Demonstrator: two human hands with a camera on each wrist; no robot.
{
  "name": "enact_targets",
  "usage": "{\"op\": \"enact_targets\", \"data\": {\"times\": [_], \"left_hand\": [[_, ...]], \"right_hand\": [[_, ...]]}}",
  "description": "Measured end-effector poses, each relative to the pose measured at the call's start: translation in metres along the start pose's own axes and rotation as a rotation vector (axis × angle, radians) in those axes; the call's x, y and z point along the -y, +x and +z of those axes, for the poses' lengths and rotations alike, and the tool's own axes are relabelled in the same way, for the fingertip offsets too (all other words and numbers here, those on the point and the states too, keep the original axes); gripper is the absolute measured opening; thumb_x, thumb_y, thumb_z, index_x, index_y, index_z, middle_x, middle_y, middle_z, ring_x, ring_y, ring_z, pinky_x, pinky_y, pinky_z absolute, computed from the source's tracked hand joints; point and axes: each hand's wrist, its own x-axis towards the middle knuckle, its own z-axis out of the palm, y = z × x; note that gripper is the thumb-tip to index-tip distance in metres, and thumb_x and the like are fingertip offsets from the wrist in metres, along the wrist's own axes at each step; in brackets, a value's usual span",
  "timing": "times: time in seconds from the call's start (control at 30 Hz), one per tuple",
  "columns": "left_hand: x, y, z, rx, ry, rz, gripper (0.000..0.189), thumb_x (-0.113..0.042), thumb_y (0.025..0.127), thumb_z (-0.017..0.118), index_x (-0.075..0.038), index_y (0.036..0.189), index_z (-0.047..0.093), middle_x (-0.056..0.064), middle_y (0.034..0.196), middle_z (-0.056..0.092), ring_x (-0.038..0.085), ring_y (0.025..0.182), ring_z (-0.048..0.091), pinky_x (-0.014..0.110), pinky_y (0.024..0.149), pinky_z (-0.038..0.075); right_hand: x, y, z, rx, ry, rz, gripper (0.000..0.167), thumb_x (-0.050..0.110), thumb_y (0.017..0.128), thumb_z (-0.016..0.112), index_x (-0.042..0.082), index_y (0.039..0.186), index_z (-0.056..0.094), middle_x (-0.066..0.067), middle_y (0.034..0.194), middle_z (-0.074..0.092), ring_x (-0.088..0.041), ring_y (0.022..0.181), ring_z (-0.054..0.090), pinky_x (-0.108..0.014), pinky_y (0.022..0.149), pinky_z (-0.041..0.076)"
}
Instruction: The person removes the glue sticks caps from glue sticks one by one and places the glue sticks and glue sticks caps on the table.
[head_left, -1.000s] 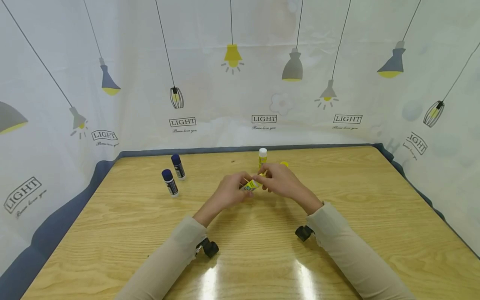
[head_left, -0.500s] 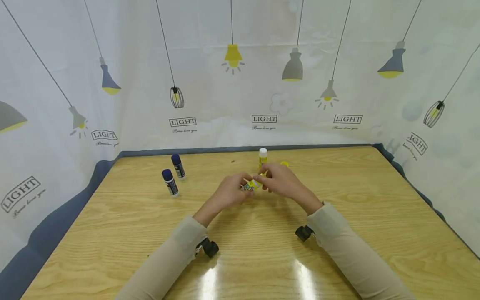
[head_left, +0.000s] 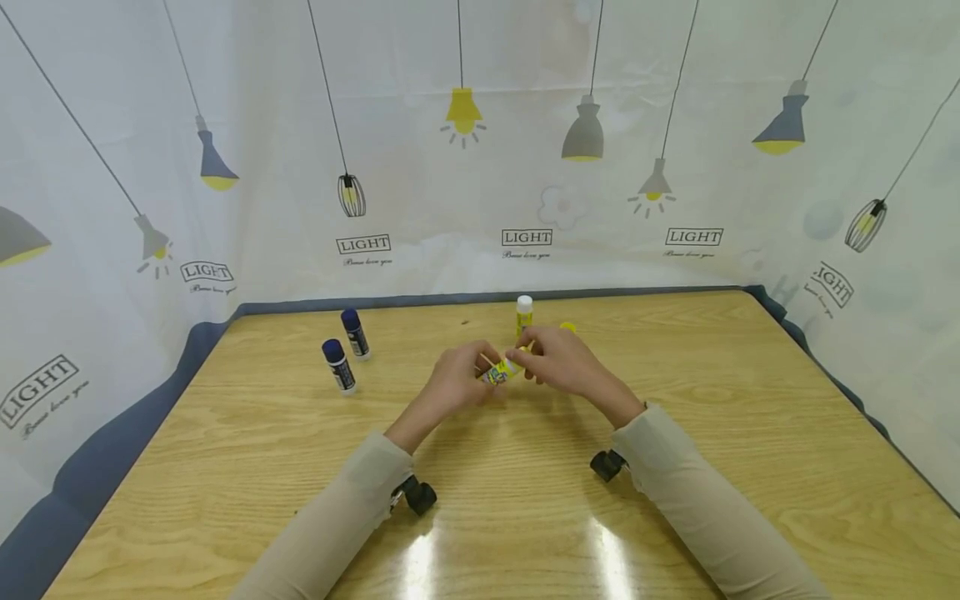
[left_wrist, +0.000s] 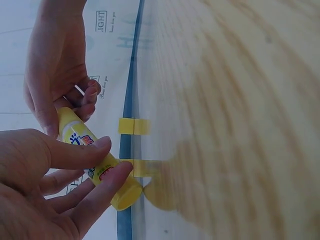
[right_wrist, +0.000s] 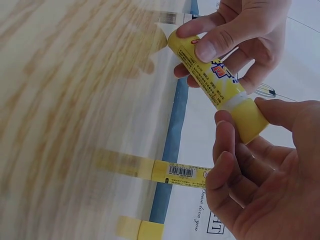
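A yellow glue stick [right_wrist: 210, 75] is held tilted between both hands, its lower end near or touching the table. My left hand [head_left: 459, 375] pinches the printed barrel between thumb and fingers. At the upper end, my right hand [head_left: 566, 360] pinches the yellow cap [right_wrist: 247, 120]; a white ring shows between cap and barrel. Behind the hands stands another yellow glue stick [head_left: 525, 310] with a white top, its lower part hidden by the right hand in the head view. A loose yellow cap [head_left: 568, 327] sits to its right, partly hidden.
Two glue sticks with dark blue caps, a nearer one [head_left: 339, 367] and a farther one [head_left: 356, 335], stand upright at the left of the wooden table [head_left: 495, 500]. A curtain printed with lamps [head_left: 420, 167] hangs along the back and sides.
The held glue stick's printed label has turned slightly in the left fingers, which have shifted a little on the barrel. My right hand stays almost still; the standing glue sticks have not moved.
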Motion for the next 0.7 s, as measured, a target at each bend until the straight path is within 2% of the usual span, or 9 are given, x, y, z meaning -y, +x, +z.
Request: {"op": "enact_targets", "data": {"times": [0.2,0.3,0.47,0.57,0.7], "left_hand": [[-0.0002,0.0007,-0.0005,0.019,0.007,0.041,0.036,-0.002,0.088,0.079,-0.005,0.122,0.067,0.012,0.104,0.079,0.020,0.087,0.073,0.030,0.070,0.059],[-0.0010,0.0014,-0.0008,0.032,0.031,0.060,0.036,-0.001,0.089,0.077,-0.003,0.124,0.067,0.015,0.108,0.078,0.022,0.093,0.074,0.034,0.077,0.060],[-0.0022,0.0010,-0.0017,0.038,0.039,0.024,0.040,-0.009,0.090,0.080,-0.006,0.127,0.066,0.016,0.117,0.076,0.030,0.108,0.073,0.041,0.088,0.061],[-0.0024,0.0002,-0.0022,0.030,-0.015,-0.006,0.039,-0.009,0.089,0.081,-0.005,0.126,0.066,0.017,0.117,0.075,0.030,0.107,0.074,0.038,0.082,0.063],[-0.0008,-0.0001,-0.0025,0.040,-0.115,-0.007,0.034,-0.002,0.090,0.078,0.000,0.121,0.066,0.019,0.108,0.075,0.027,0.089,0.076,0.032,0.068,0.064]], "right_hand": [[0.0008,0.0002,-0.0013,0.006,0.005,0.010,0.033,0.035,0.105,0.061,0.007,0.119,0.070,-0.008,0.081,0.074,-0.028,0.069,0.071,-0.032,0.058,0.056],[0.0007,0.0003,-0.0017,0.005,0.006,0.012,0.034,0.035,0.105,0.061,0.006,0.120,0.070,-0.007,0.080,0.074,-0.029,0.069,0.072,-0.031,0.058,0.055],[0.0011,0.0002,-0.0019,0.005,0.003,0.013,0.035,0.035,0.105,0.061,0.005,0.121,0.070,-0.010,0.081,0.075,-0.032,0.070,0.072,-0.031,0.057,0.054],[0.0025,-0.0002,-0.0024,0.005,0.005,0.016,0.034,0.035,0.105,0.061,0.006,0.120,0.070,-0.011,0.082,0.075,-0.033,0.071,0.072,-0.031,0.056,0.053],[0.0017,0.0005,-0.0028,0.007,0.010,0.011,0.034,0.034,0.105,0.061,0.005,0.120,0.070,-0.012,0.082,0.075,-0.032,0.070,0.072,-0.031,0.056,0.054]]}}
